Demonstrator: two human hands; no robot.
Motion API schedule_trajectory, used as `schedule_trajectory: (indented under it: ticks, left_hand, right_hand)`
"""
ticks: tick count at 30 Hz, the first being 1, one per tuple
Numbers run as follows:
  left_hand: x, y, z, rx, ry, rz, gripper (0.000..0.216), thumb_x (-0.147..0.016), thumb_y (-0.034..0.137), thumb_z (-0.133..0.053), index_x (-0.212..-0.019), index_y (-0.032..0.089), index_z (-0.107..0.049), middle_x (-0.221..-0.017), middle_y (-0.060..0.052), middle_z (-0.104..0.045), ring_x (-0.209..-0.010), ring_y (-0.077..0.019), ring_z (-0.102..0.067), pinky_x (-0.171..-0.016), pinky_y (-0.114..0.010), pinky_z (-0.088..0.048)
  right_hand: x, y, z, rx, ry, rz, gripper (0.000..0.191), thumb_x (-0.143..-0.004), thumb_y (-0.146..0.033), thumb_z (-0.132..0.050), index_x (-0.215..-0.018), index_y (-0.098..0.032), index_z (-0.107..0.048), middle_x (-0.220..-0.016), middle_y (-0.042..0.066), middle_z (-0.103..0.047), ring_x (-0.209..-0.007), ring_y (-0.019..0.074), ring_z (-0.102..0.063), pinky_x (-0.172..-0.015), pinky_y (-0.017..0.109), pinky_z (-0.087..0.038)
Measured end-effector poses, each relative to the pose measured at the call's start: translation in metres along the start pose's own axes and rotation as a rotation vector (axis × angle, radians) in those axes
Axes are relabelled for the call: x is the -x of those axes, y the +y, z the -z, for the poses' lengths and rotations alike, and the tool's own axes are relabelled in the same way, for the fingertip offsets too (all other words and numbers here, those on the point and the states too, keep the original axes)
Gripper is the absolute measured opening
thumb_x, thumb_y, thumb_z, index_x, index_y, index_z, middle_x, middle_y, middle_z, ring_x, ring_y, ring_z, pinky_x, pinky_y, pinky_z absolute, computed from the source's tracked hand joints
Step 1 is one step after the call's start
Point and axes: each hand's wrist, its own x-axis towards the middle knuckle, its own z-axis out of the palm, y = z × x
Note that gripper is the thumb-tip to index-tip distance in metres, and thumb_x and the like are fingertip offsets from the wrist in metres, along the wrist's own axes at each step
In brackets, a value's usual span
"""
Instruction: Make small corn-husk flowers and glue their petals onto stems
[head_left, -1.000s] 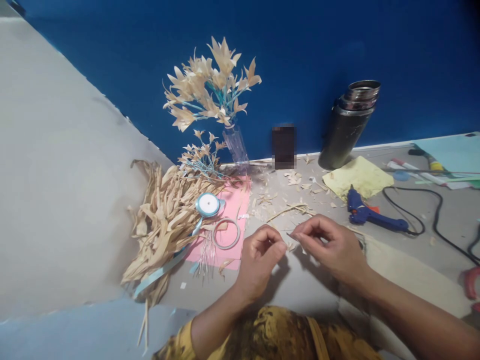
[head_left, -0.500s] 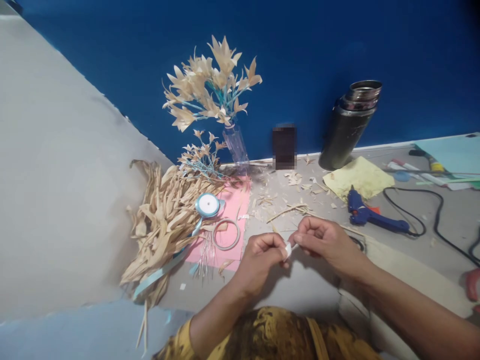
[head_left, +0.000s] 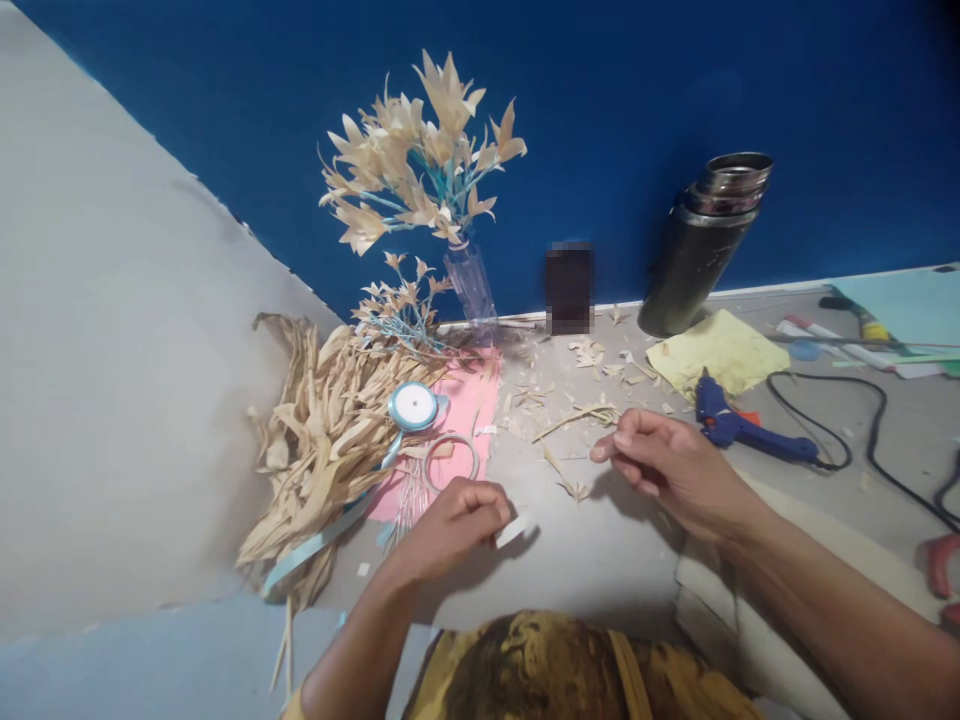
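My left hand (head_left: 450, 525) is low over the grey table (head_left: 600, 570), fingers curled and pinching a small white strip (head_left: 513, 531) that sticks out to the right. My right hand (head_left: 667, 465) hovers to the right of it, fingers bent and close together, tips pointing left; what they hold, if anything, is too small to see. Between the hands lie thin dried-leaf slivers (head_left: 570, 485). Just beyond my left hand are a tape ring (head_left: 451, 461) and a light blue ribbon spool (head_left: 413, 406) on a pink sheet (head_left: 469, 410).
A heap of dried leaf strips (head_left: 322, 440) lies at the left. A bottle of straw flowers (head_left: 427, 170) stands at the blue wall, with a dark flask (head_left: 697, 250) to its right. A blue glue gun (head_left: 739, 425), its black cord (head_left: 870, 430) and a yellow paper (head_left: 712, 360) lie at the right.
The hands were together at the middle, pinching the white strip between them. Now my left hand has drawn down and left with the strip, and my right hand has let go and lifted slightly.
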Motion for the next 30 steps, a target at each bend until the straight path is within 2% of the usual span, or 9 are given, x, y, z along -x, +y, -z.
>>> schedule_trajectory:
  ticks: [3,6,8,11,16,19,22,26,30]
  left_hand:
    - [0.004,-0.005,0.011,-0.491,0.15,0.002,0.032,-0.088,0.034,-0.053,-0.059,0.019,-0.055,-0.064,-0.001,-0.055,-0.065,-0.0153,-0.049,-0.062,-0.028,-0.034]
    - [0.0,-0.007,0.005,-0.665,0.344,-0.012,0.009,-0.083,0.022,-0.057,-0.076,0.02,-0.061,-0.08,-0.002,-0.063,-0.075,-0.0175,-0.054,-0.067,-0.028,-0.036]
    - [-0.005,-0.006,-0.006,-0.638,0.351,-0.017,0.007,-0.083,0.021,-0.055,-0.081,0.02,-0.062,-0.08,-0.002,-0.065,-0.075,-0.0179,-0.055,-0.066,-0.028,-0.036]
    - [-0.012,0.004,-0.018,-0.533,0.242,-0.067,0.016,-0.089,0.025,-0.052,-0.079,0.02,-0.064,-0.074,-0.001,-0.065,-0.071,-0.0175,-0.057,-0.064,-0.028,-0.037]
    - [-0.028,0.042,-0.008,-0.649,0.254,-0.158,0.023,-0.095,0.029,-0.048,-0.082,0.021,-0.066,-0.073,-0.001,-0.067,-0.07,-0.0187,-0.059,-0.064,-0.029,-0.039]
    - [-0.057,0.066,-0.001,-0.763,0.301,-0.24,0.028,-0.098,0.03,-0.044,-0.11,0.022,-0.069,-0.101,-0.007,-0.074,-0.091,-0.0228,-0.065,-0.08,-0.033,-0.046]
    - [-0.107,0.078,-0.008,-1.024,0.36,-0.291,0.042,-0.095,0.016,-0.045,-0.134,0.017,-0.059,-0.134,-0.016,-0.064,-0.12,-0.0287,-0.057,-0.099,-0.041,-0.045]
    - [-0.176,0.077,-0.019,-1.318,0.357,-0.251,0.032,-0.083,0.004,-0.05,-0.103,0.012,-0.073,-0.165,-0.015,-0.032,-0.129,-0.0355,-0.05,-0.099,-0.047,-0.048]
    - [-0.217,0.073,-0.019,-1.376,0.393,-0.27,0.026,-0.08,0.006,-0.054,-0.096,0.011,-0.074,-0.167,-0.014,-0.027,-0.129,-0.0361,-0.049,-0.096,-0.044,-0.051]
  right_hand:
    - [-0.001,-0.005,0.005,-0.009,0.018,0.016,0.037,-0.074,-0.044,-0.083,-0.069,-0.019,-0.055,-0.082,0.007,-0.075,-0.052,0.0077,-0.043,-0.043,0.021,-0.025]
    - [-0.002,-0.01,0.008,-0.005,0.043,0.029,0.036,-0.072,-0.043,-0.083,-0.068,-0.019,-0.057,-0.083,0.007,-0.075,-0.053,0.0081,-0.044,-0.043,0.021,-0.026]
    - [-0.003,-0.013,0.008,-0.016,0.048,0.035,0.037,-0.07,-0.043,-0.085,-0.067,-0.019,-0.057,-0.078,0.006,-0.074,-0.052,0.0078,-0.043,-0.043,0.02,-0.025]
    - [-0.004,-0.015,0.009,-0.037,0.054,0.05,0.038,-0.069,-0.042,-0.085,-0.066,-0.019,-0.056,-0.067,0.003,-0.069,-0.048,0.0062,-0.039,-0.043,0.02,-0.022]
    - [-0.006,-0.016,0.012,-0.036,0.061,0.079,0.038,-0.073,-0.046,-0.081,-0.068,-0.02,-0.054,-0.065,0.003,-0.068,-0.045,0.0064,-0.036,-0.043,0.021,-0.02]
    - [-0.008,-0.017,0.015,-0.031,0.046,0.096,0.037,-0.076,-0.046,-0.079,-0.071,-0.02,-0.054,-0.066,0.002,-0.068,-0.047,0.0069,-0.036,-0.045,0.021,-0.021]
    - [-0.01,-0.019,0.018,-0.02,0.056,0.119,0.039,-0.074,-0.048,-0.08,-0.07,-0.021,-0.053,-0.062,0.0,-0.065,-0.047,0.0075,-0.036,-0.045,0.021,-0.02]
    - [-0.014,-0.023,0.024,0.014,0.106,0.152,0.043,-0.072,-0.052,-0.081,-0.068,-0.021,-0.052,-0.062,0.001,-0.064,-0.049,0.0085,-0.038,-0.045,0.021,-0.022]
    - [-0.017,-0.024,0.029,0.036,0.139,0.175,0.045,-0.072,-0.054,-0.081,-0.068,-0.021,-0.052,-0.064,0.001,-0.065,-0.05,0.0089,-0.039,-0.047,0.022,-0.026]
